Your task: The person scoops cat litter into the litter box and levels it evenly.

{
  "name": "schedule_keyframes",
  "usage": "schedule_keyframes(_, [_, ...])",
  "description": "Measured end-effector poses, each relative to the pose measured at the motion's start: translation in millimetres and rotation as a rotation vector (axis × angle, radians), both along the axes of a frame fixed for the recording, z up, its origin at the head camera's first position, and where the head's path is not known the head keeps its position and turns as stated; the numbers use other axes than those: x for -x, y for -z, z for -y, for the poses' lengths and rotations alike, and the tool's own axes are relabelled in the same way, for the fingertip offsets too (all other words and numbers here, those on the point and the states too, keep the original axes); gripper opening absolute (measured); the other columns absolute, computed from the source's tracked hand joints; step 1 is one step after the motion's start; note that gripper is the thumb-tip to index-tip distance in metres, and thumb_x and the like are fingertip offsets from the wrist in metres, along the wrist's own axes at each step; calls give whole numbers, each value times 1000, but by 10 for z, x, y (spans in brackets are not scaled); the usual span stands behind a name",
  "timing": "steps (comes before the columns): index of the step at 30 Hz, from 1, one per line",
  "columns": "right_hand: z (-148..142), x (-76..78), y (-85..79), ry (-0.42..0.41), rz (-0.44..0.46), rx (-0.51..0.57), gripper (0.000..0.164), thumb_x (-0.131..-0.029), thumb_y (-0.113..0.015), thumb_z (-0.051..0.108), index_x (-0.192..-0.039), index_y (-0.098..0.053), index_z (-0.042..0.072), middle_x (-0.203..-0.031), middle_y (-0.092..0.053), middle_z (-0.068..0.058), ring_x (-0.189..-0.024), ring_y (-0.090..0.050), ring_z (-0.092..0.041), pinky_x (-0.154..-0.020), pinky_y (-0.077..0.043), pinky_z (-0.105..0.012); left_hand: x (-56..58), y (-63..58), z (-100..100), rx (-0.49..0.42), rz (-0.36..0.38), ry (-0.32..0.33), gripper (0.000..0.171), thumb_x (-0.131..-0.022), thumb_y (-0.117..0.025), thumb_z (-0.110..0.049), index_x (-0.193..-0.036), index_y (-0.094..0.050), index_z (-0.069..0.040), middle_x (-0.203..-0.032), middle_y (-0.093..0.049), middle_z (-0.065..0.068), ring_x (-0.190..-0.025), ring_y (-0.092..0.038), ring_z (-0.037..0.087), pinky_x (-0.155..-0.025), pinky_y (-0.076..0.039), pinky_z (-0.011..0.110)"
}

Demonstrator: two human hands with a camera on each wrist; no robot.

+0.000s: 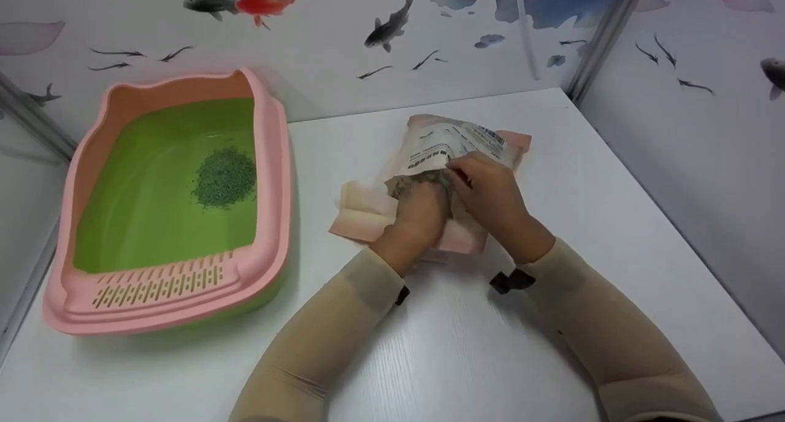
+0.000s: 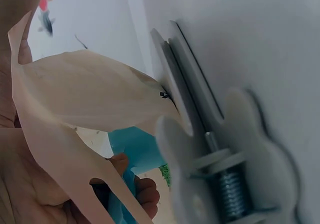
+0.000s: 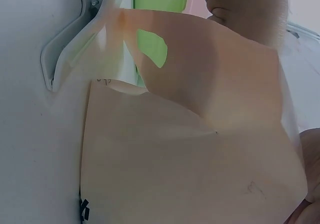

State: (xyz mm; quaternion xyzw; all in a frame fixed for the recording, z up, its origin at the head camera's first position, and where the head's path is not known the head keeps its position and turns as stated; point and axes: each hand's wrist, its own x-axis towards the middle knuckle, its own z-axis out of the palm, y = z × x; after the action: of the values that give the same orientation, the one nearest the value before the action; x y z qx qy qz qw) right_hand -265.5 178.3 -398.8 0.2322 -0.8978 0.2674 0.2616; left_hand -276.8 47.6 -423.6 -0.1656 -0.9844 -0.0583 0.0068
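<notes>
White table (image 1: 441,348) surface is stretching across the scene, with pale panels standing behind and to the side. Nearest the viewer, a person's beige sleeves (image 1: 313,342) are reaching forward, a small black fitting (image 1: 514,281) showing beneath each cuff. Beyond them, both hands are working at a torn peach-and-cream package (image 1: 444,146), which is lying on the table right of centre, its printed label facing up. The left hand (image 1: 424,210) is reaching into the torn opening; in the left wrist view, its curled fingers are gripping a teal sheet-like item (image 2: 137,146). The right hand (image 1: 490,192) is pinching the package's edge just beside it. Also in that view, a pale clip (image 2: 232,194) with a metal spring is resting close to the package. To the left, well apart from the hands, a pink-rimmed green tray (image 1: 273,183) is sitting on the table, holding a mound of dark green granules (image 1: 225,178); slots are lining its near ledge. Farthest away, painted black and red fish (image 1: 267,5) are decorating the back wall (image 1: 319,60).
</notes>
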Motion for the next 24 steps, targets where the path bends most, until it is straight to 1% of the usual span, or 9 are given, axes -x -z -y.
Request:
schedule_keyframes(5, [-4,5,12,3,-13,-11,15,-100,-70,14,-105,-76,2,-98,-74,-14,-78,-66,-25,-69,-56,-37,27,21,20,-18,12,16,19,-103,-59,-17,-103,-77,-10,-105,-79,5,-101,-75,23,-86,-62,37])
schedule_keyframes(8, [-6,6,14,1,-4,-6,15,-100,-70,15,-104,-76,2,-98,-74,-14,-78,-66,-24,-68,-55,-36,40,26,28,-39,39,14,19,-103,-59,-17,-105,-76,-9,-105,-79,5,-100,-75,22,-86,-62,37])
schedule_keyframes(10, [-7,6,11,1,3,-4,16,-101,-69,16,-104,-76,2,-98,-74,-14,-78,-66,-24,-68,-55,-36,45,30,32,-64,60,5,18,-102,-60,-17,-106,-76,-9,-107,-79,6,-101,-75,21,-87,-62,37])
schedule_keyframes(13, [-5,4,5,1,11,0,16,-101,-69,17,-104,-76,2,-99,-74,-14,-79,-66,-24,-68,-55,-37,48,33,36,-79,83,-9,19,-104,-58,-15,-110,-74,-8,-109,-78,6,-103,-75,21,-89,-61,37])
schedule_keyframes(16, [-3,1,2,4,19,1,16,-100,-70,16,-104,-76,2,-98,-74,-14,-79,-65,-24,-68,-54,-37,48,40,37,-61,84,-12,21,-105,-54,-12,-114,-73,-7,-111,-78,7,-104,-75,21,-89,-61,37])
schedule_keyframes(18, [0,-1,-2,7,25,-2,16,-100,-70,16,-105,-76,2,-99,-74,-14,-79,-65,-24,-69,-54,-36,46,43,37,-50,77,-9,22,-106,-53,-11,-113,-73,-7,-110,-78,7,-103,-75,21,-88,-61,37])
schedule_keyframes(24, [4,5,-12,11,43,-6,16,-100,-71,16,-105,-77,2,-99,-75,-13,-80,-66,-24,-70,-55,-37,48,35,43,-52,68,-13,22,-106,-52,-11,-113,-73,-8,-110,-78,7,-105,-74,21,-89,-61,38])
